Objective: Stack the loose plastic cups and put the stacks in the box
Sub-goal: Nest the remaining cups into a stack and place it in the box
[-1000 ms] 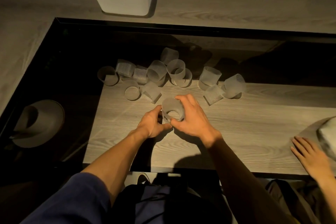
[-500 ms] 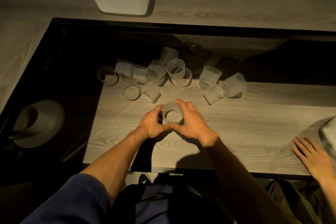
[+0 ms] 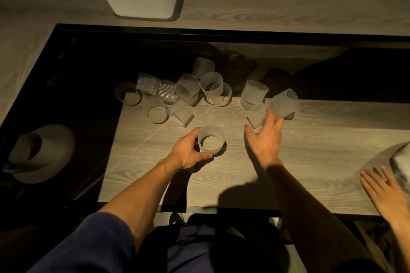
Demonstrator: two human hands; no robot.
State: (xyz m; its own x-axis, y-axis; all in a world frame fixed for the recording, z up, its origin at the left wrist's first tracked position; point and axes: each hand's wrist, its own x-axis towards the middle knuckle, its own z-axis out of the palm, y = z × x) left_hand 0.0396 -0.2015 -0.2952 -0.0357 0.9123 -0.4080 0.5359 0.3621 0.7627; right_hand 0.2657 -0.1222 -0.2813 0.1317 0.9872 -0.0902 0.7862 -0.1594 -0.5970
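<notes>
The frosted, ribbed, translucent plastic cup (image 3: 210,142) stands upright on the grey wood-grain table (image 3: 310,162), at 6 o'clock from the loose cup pile (image 3: 188,90). It looks light, thin-walled and slick, so grip the ribbed wall without squeezing. The left hand (image 3: 188,152) curls round that wall from 9 o'clock. The right hand (image 3: 264,139) is spread and empty, reaching a tipped cup (image 3: 256,115) at 2 o'clock. The white plastic box (image 3: 137,0) sits at 11 o'clock.

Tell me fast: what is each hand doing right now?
Left hand: grips the upright cup.
Right hand: open, fingers spread, holding nothing, next to a tipped cup; contact cannot be told.
</notes>
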